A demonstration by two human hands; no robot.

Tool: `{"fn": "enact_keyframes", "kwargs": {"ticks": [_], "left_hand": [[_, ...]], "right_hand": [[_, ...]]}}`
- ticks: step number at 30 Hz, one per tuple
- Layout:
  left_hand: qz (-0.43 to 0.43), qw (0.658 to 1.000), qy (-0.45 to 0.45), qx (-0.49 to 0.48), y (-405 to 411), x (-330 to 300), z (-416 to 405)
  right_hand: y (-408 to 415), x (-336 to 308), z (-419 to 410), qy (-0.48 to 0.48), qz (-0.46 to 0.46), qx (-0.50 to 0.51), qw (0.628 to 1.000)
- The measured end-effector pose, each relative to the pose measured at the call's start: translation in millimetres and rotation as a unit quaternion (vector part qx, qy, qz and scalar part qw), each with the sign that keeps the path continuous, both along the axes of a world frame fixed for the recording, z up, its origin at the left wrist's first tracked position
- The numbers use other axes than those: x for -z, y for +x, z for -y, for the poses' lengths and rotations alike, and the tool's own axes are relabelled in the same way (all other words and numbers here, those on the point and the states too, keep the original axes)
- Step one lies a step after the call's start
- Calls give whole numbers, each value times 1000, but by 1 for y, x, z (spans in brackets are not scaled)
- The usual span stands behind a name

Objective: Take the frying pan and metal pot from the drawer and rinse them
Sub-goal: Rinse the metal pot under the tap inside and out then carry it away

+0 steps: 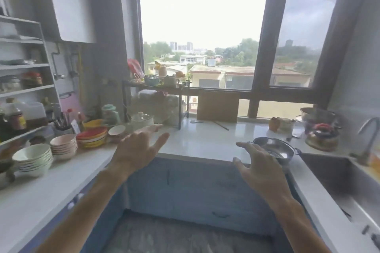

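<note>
A shiny metal pot [274,148] with small side handles stands on the white counter near its front edge, just left of the sink [337,172]. My right hand [255,163] hovers in front of the pot with fingers spread, holding nothing. My left hand [139,146] is raised over the counter edge further left, fingers straight and apart, also holding nothing. Blue drawer fronts [195,183] lie below the counter between my arms. No frying pan is visible.
Stacked bowls [34,158] and plates [92,136] crowd the left counter beside a shelf rack [24,88]. A cutting board [218,107] leans at the window. A kettle [321,135] and a faucet [370,135] stand at the right.
</note>
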State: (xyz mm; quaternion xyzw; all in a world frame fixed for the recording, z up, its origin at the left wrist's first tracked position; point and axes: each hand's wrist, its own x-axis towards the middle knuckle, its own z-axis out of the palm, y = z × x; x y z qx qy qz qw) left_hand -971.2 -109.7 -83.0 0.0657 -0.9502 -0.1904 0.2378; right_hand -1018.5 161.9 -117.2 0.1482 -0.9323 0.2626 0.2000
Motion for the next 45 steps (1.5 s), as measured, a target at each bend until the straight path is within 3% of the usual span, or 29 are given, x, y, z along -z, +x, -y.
{"fn": "enact_keyframes", "kwargs": {"ticks": [6, 13, 21, 31, 38, 40, 45], "left_hand": [[40, 994, 25, 101, -197, 28, -24], [127, 968, 55, 209, -383, 81, -117], [248, 932, 157, 211, -558, 175, -219], [384, 881, 233, 149, -705, 271, -263], [445, 839, 238, 201, -789, 313, -259], [462, 826, 241, 214, -803, 325, -258], [441, 836, 243, 218, -826, 333, -288]], "right_hand": [[-143, 24, -45, -25, 82, 41, 995], [-280, 77, -149, -103, 187, 141, 967], [-445, 133, -280, -178, 274, 136, 935], [-641, 217, -374, -189, 343, 184, 902], [-739, 280, -404, -98, 440, 158, 878], [-756, 294, -411, -116, 466, 151, 864], [-775, 301, -425, -177, 473, 117, 855]]}}
